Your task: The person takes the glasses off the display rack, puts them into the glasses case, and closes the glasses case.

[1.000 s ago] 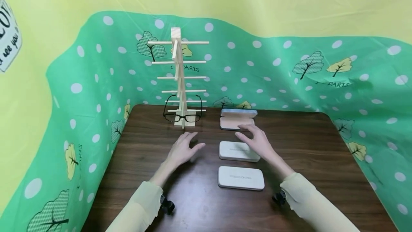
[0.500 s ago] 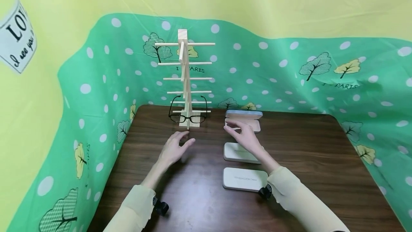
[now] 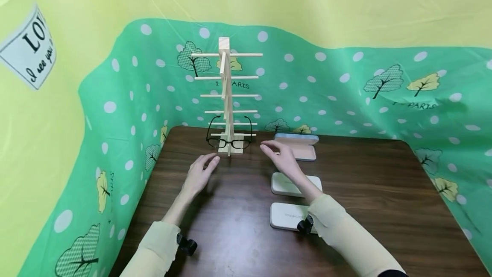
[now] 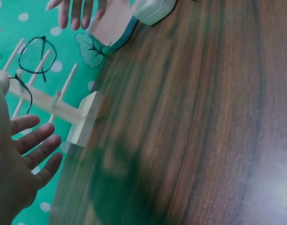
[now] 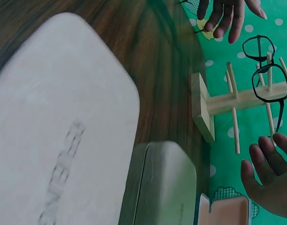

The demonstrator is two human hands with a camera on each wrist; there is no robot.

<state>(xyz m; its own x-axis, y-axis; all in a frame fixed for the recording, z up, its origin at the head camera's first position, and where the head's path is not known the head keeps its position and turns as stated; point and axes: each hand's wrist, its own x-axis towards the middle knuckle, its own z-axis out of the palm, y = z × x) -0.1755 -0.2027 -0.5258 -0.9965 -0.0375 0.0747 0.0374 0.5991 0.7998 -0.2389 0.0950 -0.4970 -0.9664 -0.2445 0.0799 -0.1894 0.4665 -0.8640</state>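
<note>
A pair of black-framed glasses [image 3: 229,142] hangs low on a pale wooden display stand [image 3: 224,46] with several crossbars. My left hand [image 3: 197,175] is in front and to the left of the glasses, fingers relaxed and apart from them. On the other side, my right hand [image 3: 284,157] reaches leftward past an open glasses case [image 3: 305,153], hiding part of it. Its fingertips are close to the right side of the glasses; in the right wrist view this hand [image 5: 275,178] is just below a temple, and contact cannot be judged. Neither hand holds anything.
Two closed white glasses cases, a middle one [image 3: 280,185] and a nearer one [image 3: 282,215], lie in a column in front of the open case, partly under the right forearm. All stand on a dark wooden table [image 3: 369,208]. A patterned cloth [image 3: 338,80] surrounds the back and sides.
My right hand has moved left from over the cases towards the glasses. My left hand has drifted left, to the glasses' left side. The head view has shifted slightly; the glasses stay on the stand.
</note>
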